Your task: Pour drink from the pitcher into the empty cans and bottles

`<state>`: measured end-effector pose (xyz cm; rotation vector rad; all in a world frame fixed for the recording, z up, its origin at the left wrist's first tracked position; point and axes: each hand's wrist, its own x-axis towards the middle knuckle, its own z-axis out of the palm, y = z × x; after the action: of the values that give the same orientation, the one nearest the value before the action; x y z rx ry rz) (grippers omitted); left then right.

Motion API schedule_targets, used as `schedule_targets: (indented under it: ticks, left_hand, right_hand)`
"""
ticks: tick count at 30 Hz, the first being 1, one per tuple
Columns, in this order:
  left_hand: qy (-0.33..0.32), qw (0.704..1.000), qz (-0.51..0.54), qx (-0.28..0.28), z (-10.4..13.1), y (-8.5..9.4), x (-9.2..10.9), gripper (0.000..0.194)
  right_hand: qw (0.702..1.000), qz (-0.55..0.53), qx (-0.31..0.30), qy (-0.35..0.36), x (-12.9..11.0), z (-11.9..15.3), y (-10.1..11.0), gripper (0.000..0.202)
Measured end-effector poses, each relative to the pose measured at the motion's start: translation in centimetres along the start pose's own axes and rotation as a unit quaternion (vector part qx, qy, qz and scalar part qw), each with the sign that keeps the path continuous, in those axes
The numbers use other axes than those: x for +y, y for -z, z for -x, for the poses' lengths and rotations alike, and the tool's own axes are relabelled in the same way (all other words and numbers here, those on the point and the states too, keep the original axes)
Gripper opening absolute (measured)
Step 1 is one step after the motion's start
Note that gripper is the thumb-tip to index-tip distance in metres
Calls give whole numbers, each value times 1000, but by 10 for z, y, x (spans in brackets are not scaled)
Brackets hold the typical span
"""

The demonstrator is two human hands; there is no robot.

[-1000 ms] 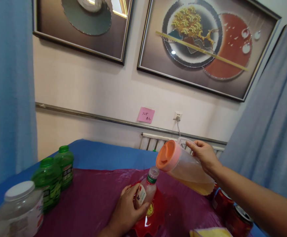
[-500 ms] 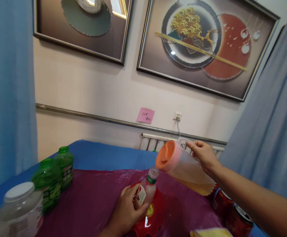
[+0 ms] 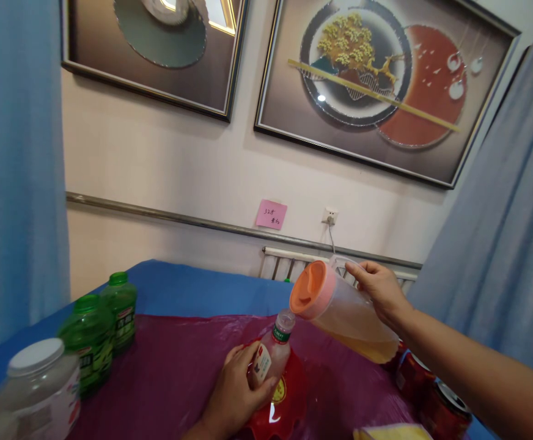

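My left hand [image 3: 241, 385] is wrapped round a clear plastic bottle [image 3: 278, 351] with a green neck band and a white label. The bottle is uncapped and leans slightly to the right above a red plate with a wavy rim [image 3: 296, 397]. My right hand [image 3: 379, 290] grips the handle of a translucent pitcher [image 3: 353, 321] with an orange lid [image 3: 310, 290]. The pitcher is tipped to the left, its lid edge right at the bottle's mouth. Amber liquid lies along the pitcher's lower side. Whether any liquid is flowing I cannot tell.
Two green bottles [image 3: 118, 311] and a clear jar with a white lid [image 3: 41, 391] stand at the left. Red cans [image 3: 445, 409] stand under my right forearm. A yellow cloth-like item [image 3: 392, 432] lies at the front edge. Purple sheeting [image 3: 170, 360] covers the blue table [image 3: 179, 284].
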<state>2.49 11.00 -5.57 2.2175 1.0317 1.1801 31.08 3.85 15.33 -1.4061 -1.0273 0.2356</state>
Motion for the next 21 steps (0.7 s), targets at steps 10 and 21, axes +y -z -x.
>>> schedule_targets:
  ticks: [10,21]
  left_hand:
    - [0,1000,3,-5,1,-2,-1,48]
    - [-14,1000,-7,8,-1,-2,-2,47]
  right_hand:
    - [1000,-7,-4,-4,0,-1,-1,56]
    - [1000,-5,0,-9,1,-1,1,56]
